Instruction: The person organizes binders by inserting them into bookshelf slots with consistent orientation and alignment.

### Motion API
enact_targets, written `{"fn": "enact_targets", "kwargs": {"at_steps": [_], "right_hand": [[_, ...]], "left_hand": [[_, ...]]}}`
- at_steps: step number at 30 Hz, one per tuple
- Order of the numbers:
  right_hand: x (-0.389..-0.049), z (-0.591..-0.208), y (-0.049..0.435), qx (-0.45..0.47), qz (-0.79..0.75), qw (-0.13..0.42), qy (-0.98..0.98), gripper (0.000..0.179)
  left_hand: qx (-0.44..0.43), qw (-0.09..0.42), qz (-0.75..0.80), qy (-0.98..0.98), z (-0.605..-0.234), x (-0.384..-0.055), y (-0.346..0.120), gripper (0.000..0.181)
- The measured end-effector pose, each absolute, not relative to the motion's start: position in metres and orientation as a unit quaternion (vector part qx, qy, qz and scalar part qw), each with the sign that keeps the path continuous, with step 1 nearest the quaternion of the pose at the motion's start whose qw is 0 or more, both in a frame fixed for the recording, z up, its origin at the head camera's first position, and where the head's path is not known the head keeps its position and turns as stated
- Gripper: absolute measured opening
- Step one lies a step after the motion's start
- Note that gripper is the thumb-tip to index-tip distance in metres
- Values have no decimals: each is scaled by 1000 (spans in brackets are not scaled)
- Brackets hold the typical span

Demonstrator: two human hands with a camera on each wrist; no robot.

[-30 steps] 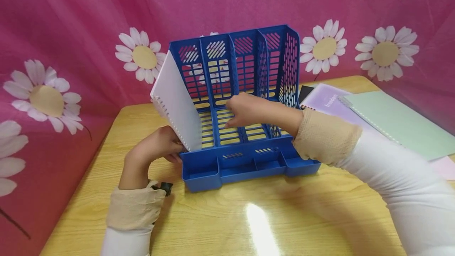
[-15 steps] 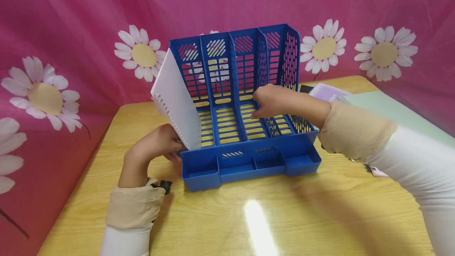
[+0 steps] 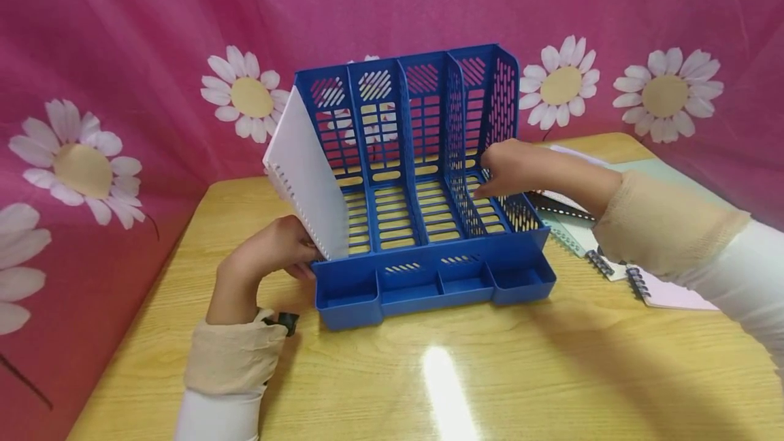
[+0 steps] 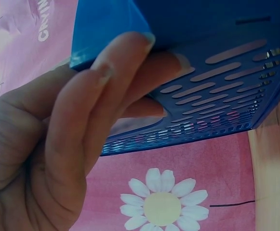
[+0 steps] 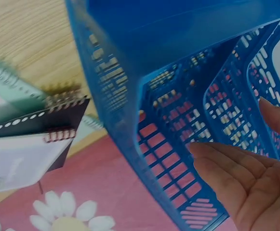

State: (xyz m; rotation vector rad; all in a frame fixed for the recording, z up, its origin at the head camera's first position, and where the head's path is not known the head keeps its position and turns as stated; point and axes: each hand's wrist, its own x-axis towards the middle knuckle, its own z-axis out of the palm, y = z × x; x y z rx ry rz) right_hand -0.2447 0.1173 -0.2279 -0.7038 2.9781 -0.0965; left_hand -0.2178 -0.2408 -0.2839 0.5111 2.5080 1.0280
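Observation:
A blue desk file organizer [image 3: 429, 250] with upright compartments and small front trays stands on the table. In its leftmost compartment a white spiral notebook [image 3: 306, 175] stands on edge, spiral toward me. My left hand [image 3: 269, 250] grips the organizer's front left edge; the left wrist view shows its fingers [image 4: 123, 53] bent against the slotted side panel, with the thumb mostly hidden. Over the rightmost compartment is my right hand [image 3: 520, 169], holding nothing. In the right wrist view its fingers [image 5: 221, 168] are nearly straight, pointing toward the slotted partitions.
Several spiral notebooks lie overlapped right of the organizer, among them a pink one [image 3: 676, 289], a green one [image 3: 655, 172] and a black one [image 5: 62, 120]. A pink curtain with daisies [image 3: 392, 5] hangs behind the wooden table [image 3: 367, 386].
My right hand has moved rightward across the compartments, from the second from the left to the rightmost. More notebooks at the right now show. The left hand and white notebook have stayed put.

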Motion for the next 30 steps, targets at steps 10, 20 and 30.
{"fn": "enact_targets", "kwargs": {"at_steps": [10, 20, 30], "right_hand": [[-246, -231, 160, -216, -25, 21, 976, 29], [-245, -240, 199, -170, -17, 37, 985, 26], [-242, -250, 235, -144, 9, 69, 987, 29]], "left_hand": [[182, 181, 365, 895, -287, -217, -240, 45], [180, 180, 359, 898, -289, -217, -240, 42], [180, 181, 365, 896, -290, -217, -243, 45]]}}
